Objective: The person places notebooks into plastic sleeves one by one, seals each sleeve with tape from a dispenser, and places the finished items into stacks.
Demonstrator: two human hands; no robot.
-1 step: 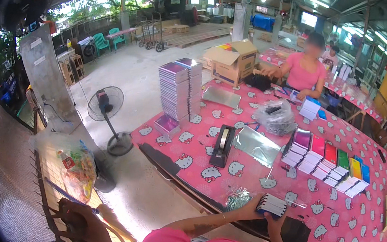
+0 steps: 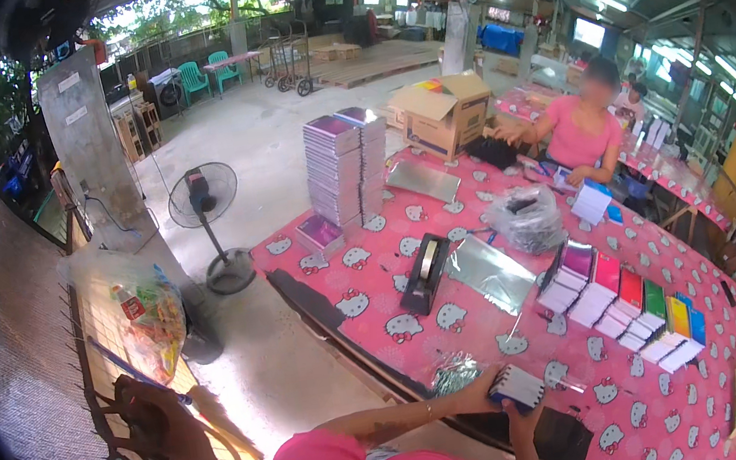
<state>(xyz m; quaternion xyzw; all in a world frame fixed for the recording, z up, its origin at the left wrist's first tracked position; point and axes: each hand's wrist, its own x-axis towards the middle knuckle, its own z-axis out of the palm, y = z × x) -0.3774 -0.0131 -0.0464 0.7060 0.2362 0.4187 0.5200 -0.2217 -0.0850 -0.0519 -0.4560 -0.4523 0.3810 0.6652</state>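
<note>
Both of my hands are closed round a small stack of spiral notebooks at the table's near edge. My left hand grips it from the left side, and my right hand supports it from below. White page edges and dark covers show. Just left of the stack lies a crinkled heap of clear plastic. Further right, coloured spiral notebooks stand in a slanting row, with purple, red, green, yellow and blue covers. A black tape dispenser sits beyond my hands, beside silvery clear plastic sheets.
Tall stacks of purple notebooks rise at the table's far left corner. A cardboard box and a bag of clear plastic are farther back. Across the pink patterned table sits a person in pink. A fan stands on the floor.
The notebook stack in my hands has shifted slightly, with fewer dark bands showing between the white pages. My hands keep nearly the same place.
</note>
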